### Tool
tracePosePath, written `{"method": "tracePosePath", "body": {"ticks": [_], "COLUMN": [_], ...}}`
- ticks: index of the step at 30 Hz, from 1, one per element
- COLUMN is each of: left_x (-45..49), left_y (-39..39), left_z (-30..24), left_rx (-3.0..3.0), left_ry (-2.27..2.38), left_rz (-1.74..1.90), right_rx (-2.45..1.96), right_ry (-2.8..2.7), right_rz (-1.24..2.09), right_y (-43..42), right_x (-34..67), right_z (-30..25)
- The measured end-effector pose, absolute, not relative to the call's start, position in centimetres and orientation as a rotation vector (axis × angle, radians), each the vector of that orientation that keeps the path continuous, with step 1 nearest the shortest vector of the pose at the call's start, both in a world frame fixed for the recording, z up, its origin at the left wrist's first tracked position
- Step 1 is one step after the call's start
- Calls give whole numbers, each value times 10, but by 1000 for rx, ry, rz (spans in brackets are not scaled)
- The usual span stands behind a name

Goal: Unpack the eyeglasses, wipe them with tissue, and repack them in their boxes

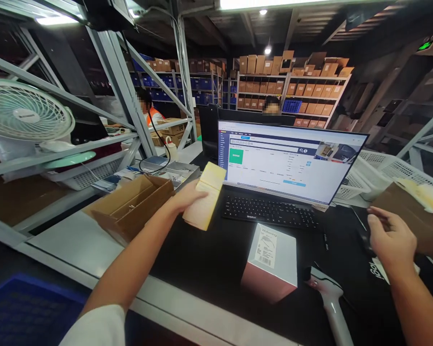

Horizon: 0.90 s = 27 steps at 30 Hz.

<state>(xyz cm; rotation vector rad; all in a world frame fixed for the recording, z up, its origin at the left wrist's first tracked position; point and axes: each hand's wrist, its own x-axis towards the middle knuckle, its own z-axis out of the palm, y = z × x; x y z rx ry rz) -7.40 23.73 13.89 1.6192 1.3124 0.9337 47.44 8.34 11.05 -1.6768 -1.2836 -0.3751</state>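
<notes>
My left hand [191, 196] is closed around a folded stack of yellow-edged label paper [206, 199], held up over the desk left of the keyboard. Its fingers go behind the stack and are partly hidden. At the right, my right hand [391, 235] hovers over the desk, fingers loosely bent, the thumb a little apart, nothing seen between them. A dark mouse [367, 242] lies beside it, partly covered. Between my hands a white box with a printed label [276, 259] stands on the black desk mat. A barcode scanner [330, 293] lies right of the box.
A monitor [274, 168] and a black keyboard [270, 211] stand behind the box. To the left are an open cardboard box [130, 204], a metal frame and a fan [29, 113]. Another carton [411, 216] is at the right. Two people are beyond the desk.
</notes>
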Motion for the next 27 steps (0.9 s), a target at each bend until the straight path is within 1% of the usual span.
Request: {"method": "tracePosePath", "body": {"ticks": [2, 3, 5, 7, 9, 13, 17, 27], "left_x": [-57, -46, -21, 4, 23, 38, 32, 11], "left_y": [214, 205, 193, 186, 183, 182, 186, 185], "left_z": [147, 151, 157, 161, 161, 155, 151, 160], "left_rx": [1569, 1559, 1581, 1635, 1689, 1740, 1864, 2203], "left_ry": [1014, 899, 752, 674, 612, 516, 493, 553], "left_rz": [962, 954, 931, 929, 933, 893, 812, 750], "right_rx": [-1521, -1437, -1346, -1281, -1297, -1411, -1464, -1514], "right_ry": [-1416, -1532, -1787, -2002, -2086, -2067, -2060, -2266], "right_rz": [-135, -82, -90, -28, 45, 142, 189, 196], "right_y": [76, 74, 77, 89, 106, 133, 137, 146], "right_x": [419, 390, 335, 292, 266, 250, 246, 234], "right_z": [146, 162, 189, 208, 219, 220, 214, 215]}}
